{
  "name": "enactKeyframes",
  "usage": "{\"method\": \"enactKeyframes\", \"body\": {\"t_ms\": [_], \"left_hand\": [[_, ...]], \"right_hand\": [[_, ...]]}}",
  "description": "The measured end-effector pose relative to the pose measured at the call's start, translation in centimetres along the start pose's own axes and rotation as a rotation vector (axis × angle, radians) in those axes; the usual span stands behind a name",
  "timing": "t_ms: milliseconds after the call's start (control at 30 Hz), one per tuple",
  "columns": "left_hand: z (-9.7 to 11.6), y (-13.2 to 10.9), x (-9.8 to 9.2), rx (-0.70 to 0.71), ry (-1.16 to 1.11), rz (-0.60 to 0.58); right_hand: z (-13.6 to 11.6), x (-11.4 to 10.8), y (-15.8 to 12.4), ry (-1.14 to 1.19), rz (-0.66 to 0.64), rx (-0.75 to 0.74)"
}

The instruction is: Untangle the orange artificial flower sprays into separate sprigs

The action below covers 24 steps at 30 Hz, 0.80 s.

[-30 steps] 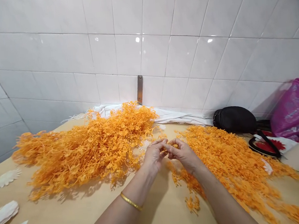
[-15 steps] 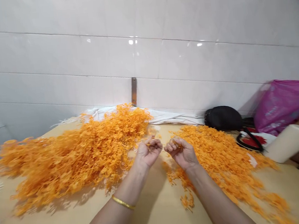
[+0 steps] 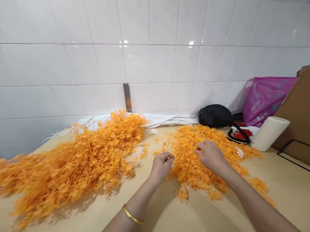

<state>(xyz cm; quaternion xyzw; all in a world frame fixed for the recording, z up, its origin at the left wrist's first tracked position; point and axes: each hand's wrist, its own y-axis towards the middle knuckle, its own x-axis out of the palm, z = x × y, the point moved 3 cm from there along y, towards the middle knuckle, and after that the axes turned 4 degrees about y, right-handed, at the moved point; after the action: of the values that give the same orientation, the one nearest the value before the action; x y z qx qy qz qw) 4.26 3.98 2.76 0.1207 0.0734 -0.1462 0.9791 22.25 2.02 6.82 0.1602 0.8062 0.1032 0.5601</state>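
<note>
Space opens between the left hand [image 3: 161, 166] and the right hand [image 3: 211, 154]: a second ago they met near the centre of the frame; now the right one is over the right orange heap [image 3: 195, 180], the left just at its near-left fringe. They seem to work separately rather than on one shared piece. The left thumb and fingertips are drawn together; the right fingers curl close to the thumb. I cannot tell whether either pinches a sprig.

The left orange heap [image 3: 85, 165] fills the left of the frame, with a narrow gap at centre between both heaps. Tabletop [image 3: 166, 222] shows openly at lower centre, giving room towards the body. White cloth [image 3: 166, 119] and tiled wall [image 3: 166, 63] bound the far edge; black pouch [image 3: 215, 116] and pale roll [image 3: 270, 133] limit reach at right.
</note>
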Motion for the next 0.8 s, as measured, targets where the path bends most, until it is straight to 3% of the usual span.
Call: {"method": "enactKeyframes", "body": {"t_ms": [133, 300, 433, 567, 667, 800], "left_hand": [[0.2, -1.2, 0.1, 0.097, 0.215, 0.022], [3.2, -3.0, -3.3, 0.066, 0.257, -0.02], [5.3, -6.9, -6.7, 0.188, 0.765, -0.022], [4.3, -12.9, -7.7, 0.137, 1.232, -0.182], [3.2, -16.7, -7.7, 0.066, 1.24, -0.28], [2.8, -19.6, -8.3, -0.014, 1.067, -0.192]], "right_hand": [[1.2, -0.1, -2.5, -0.201, -0.025, -0.042], [1.5, -0.1, -5.1, -0.231, 0.02, -0.066], [2.0, 1.1, -7.5, -0.161, 0.047, -0.155], [1.8, 1.8, -10.9, -0.186, 0.088, -0.178], [0.9, 1.5, -13.3, -0.241, 0.168, -0.196], [-1.3, 1.0, -15.0, -0.119, 0.214, -0.291]]}}
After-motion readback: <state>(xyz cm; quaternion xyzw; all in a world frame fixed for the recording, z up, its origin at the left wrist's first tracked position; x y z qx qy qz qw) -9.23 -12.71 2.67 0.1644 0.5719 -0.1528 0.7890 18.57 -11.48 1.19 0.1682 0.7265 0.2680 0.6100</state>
